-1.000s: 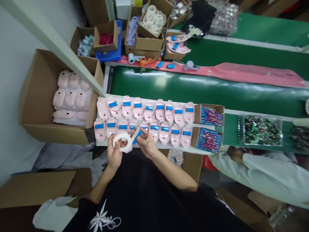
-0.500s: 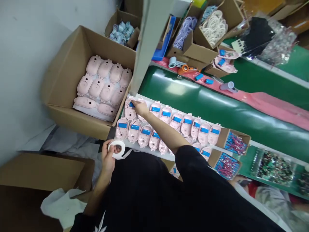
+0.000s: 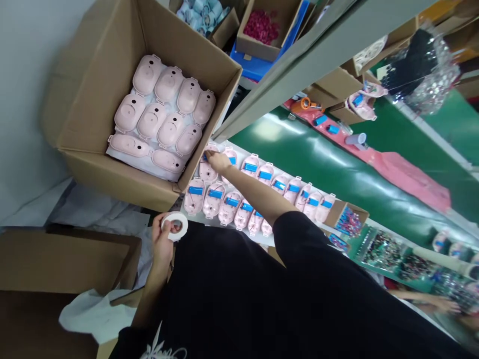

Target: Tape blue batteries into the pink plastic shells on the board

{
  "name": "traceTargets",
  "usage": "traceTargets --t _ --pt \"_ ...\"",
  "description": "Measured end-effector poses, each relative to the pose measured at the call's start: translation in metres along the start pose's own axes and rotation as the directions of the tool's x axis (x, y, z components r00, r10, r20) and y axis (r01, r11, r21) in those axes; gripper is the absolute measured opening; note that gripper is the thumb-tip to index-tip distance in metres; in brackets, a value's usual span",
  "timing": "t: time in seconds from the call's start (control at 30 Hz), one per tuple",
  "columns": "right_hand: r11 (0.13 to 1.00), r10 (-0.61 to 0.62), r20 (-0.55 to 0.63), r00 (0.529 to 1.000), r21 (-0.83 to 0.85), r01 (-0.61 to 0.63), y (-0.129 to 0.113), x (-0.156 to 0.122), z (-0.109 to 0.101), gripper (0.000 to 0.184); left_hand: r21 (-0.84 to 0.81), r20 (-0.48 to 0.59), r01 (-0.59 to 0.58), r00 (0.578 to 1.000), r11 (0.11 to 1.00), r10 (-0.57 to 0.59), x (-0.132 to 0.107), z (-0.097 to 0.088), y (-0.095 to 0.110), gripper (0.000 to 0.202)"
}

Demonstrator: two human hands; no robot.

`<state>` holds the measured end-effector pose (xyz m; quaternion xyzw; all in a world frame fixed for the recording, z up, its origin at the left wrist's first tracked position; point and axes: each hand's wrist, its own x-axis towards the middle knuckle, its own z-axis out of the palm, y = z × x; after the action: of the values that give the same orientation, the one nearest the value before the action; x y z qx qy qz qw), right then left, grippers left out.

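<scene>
Brown cardboard box [image 3: 101, 65] at upper left of the frame holds pink plastic casings [image 3: 151, 117] packed in rows, beside a green conveyor belt [image 3: 284, 149] at right. Mid-frame, two rows of battery-fitted casings lie on a white board [image 3: 234, 230]. Right hand [image 3: 219, 162], fingers pressed together, pinches at a blue battery [image 3: 204, 157] on the casing nearest the box [image 3: 207, 170]. Left hand [image 3: 162, 244], at lower left, curls around a roll of white tape [image 3: 184, 224], held clear of the board.
</scene>
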<state>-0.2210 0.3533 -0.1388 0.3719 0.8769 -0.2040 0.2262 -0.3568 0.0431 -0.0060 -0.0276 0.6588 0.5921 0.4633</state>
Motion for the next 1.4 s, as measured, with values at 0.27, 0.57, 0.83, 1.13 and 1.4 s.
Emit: traceTargets --t 0.27,0.57,0.83,1.13,1.4 --pt "0.986 0.032 0.003 0.999 0.163 -0.032 -0.017 0.008 -0.013 0.043 0.098 0.161 0.0 0.987 0.995 -0.016 0.013 0.034 -0.001 0.048" --pt "0.786 0.216 -0.413 0.885 0.612 0.093 -0.008 -0.109 -0.013 0.049 0.164 0.408 -0.18 0.907 0.97 0.1 0.003 0.091 0.018 0.04" --pt "-0.446 0.32 -0.255 0.912 0.809 0.383 -0.007 -0.359 0.086 0.076 0.43 0.697 -0.145 0.681 0.891 -0.226 -0.069 0.185 -0.063 0.056" --pt "-0.616 0.787 0.383 0.483 0.481 0.624 0.126 -0.542 0.253 0.031 0.599 0.778 -0.494 0.543 0.63 -0.315 -0.127 0.263 -0.226 0.071" --pt "-0.505 0.839 0.538 0.079 0.718 0.478 0.28 -0.647 0.336 0.029 0.821 0.548 -0.367 0.721 0.438 -0.425 -0.186 0.27 -0.344 0.066"
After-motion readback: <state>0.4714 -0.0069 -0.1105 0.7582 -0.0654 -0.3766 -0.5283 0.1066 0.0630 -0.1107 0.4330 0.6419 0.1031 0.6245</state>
